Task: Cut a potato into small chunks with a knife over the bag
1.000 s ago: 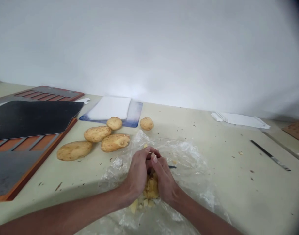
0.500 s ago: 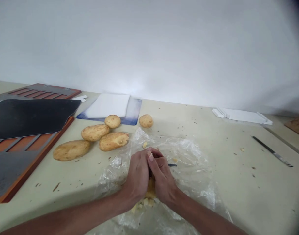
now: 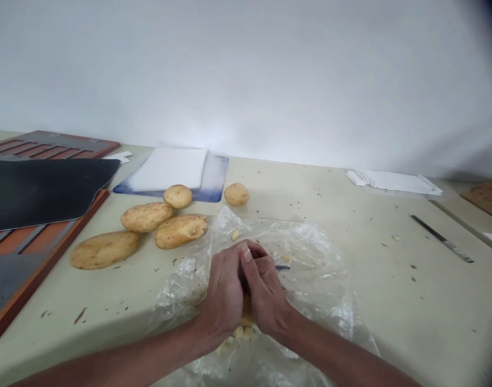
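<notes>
My left hand and my right hand are closed together over a crumpled clear plastic sheet. The right thumb rests against the left fingers. What they grip is hidden; a dark narrow tip pokes out beyond the right hand. Below, between the wrists, part of a yellowish potato shows. Small pale potato pieces lie on the plastic just nearer to me, and another potato bit sits past my fingers.
Several whole potatoes lie to the left, one apart at the back. Behind them is a white slab on a blue-edged mat. Far left, a black sheet covers a wooden panel. A dark thin strip lies right.
The view has shifted slightly, with the table things sitting a little differently in frame. Both hands stay closed together in much the same place over the plastic.
</notes>
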Motion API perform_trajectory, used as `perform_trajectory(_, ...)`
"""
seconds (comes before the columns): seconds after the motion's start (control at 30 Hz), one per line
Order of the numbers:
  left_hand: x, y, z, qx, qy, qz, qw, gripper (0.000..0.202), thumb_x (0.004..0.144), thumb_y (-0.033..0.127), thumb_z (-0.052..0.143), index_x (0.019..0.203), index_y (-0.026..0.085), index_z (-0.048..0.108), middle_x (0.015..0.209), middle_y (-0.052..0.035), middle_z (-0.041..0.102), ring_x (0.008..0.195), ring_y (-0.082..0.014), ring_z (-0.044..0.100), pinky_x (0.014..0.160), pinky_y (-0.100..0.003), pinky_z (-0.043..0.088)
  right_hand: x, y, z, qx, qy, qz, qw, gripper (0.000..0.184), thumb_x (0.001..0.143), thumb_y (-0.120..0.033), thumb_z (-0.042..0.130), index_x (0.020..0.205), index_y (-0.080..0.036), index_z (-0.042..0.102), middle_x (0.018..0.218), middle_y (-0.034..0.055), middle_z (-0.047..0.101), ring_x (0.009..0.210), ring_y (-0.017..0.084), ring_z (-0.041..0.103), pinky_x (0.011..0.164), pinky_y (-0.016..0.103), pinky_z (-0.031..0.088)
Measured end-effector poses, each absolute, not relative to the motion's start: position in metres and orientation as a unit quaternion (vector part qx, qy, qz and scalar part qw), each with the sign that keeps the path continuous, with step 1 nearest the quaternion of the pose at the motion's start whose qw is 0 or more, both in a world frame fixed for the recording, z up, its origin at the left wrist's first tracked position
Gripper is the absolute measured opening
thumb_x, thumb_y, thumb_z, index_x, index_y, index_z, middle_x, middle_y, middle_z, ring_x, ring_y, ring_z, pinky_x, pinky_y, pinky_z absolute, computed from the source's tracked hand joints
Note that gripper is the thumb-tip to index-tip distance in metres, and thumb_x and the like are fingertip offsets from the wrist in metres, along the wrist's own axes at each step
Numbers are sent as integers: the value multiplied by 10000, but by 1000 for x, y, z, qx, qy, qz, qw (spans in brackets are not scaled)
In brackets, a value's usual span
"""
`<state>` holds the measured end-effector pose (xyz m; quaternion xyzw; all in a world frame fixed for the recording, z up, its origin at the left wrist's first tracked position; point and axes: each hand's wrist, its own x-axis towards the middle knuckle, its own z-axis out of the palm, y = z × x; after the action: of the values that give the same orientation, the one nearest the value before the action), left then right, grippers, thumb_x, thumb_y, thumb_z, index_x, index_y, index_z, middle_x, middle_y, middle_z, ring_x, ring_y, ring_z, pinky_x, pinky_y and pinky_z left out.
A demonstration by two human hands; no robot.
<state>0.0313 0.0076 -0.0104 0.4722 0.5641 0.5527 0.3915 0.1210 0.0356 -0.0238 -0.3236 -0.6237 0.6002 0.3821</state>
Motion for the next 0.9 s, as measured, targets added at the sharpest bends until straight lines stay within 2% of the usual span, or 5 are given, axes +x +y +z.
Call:
perform_trajectory(0.2, 33, 8, -10, 456, 556, 570, 399, 322, 890, 291, 407, 905, 219, 721, 905, -12, 737, 919, -224, 642, 825, -345, 483, 121, 36, -27, -321, -626, 598, 383, 647, 1046, -590, 353, 526, -205, 362, 544, -36, 370, 552, 114, 349, 589, 276, 329)
perform_trajectory(0.43, 37, 7, -3, 447, 544, 582, 407, 330, 891, 308, 402, 862, 197, 712, 924, -27, 745, 941, -233, 657, 789, -335, 503, 121, 37, -24, -324, -622, 597, 389, 650, 1040, -601, 355, 519, -213, 355, 538, -38, 351, 560, 123, 336, 631, 287, 359)
perform_trajectory(0.63, 36, 10, -5, 441, 539, 581, 420, 341, 897, 304, 400, 872, 195, 723, 922, -40, 746, 971, -246, 656, 823, -348, 506, 120, 36, -25, -328, -610, 604, 393, 633, 1032, -602, 372, 534, -211, 369, 572, -29, 376, 590, 130, 360, 652, 292, 364)
perform_trajectory(0.8, 28, 13, -5, 441, 539, 558, 451, 466, 998, 439, 355, 901, 182, 732, 927, -63, 749, 966, -255, 669, 837, -367, 518, 122, 37, -14, -306, -603, 616, 405, 608, 1020, -590, 418, 550, -205, 400, 586, -28, 387, 608, 134, 386, 640, 289, 352)
perform_trajectory(0.9, 22, 11, 6, 453, 516, 542, 484, 518, 1025, 512, 330, 965, 194, 734, 991, -54, 752, 1000, -245, 673, 863, -349, 533, 127, 35, -2, -277, -587, 635, 418, 606, 1016, -598, 428, 572, -193, 508, 629, 0, 490, 664, 150, 466, 716, 295, 409)
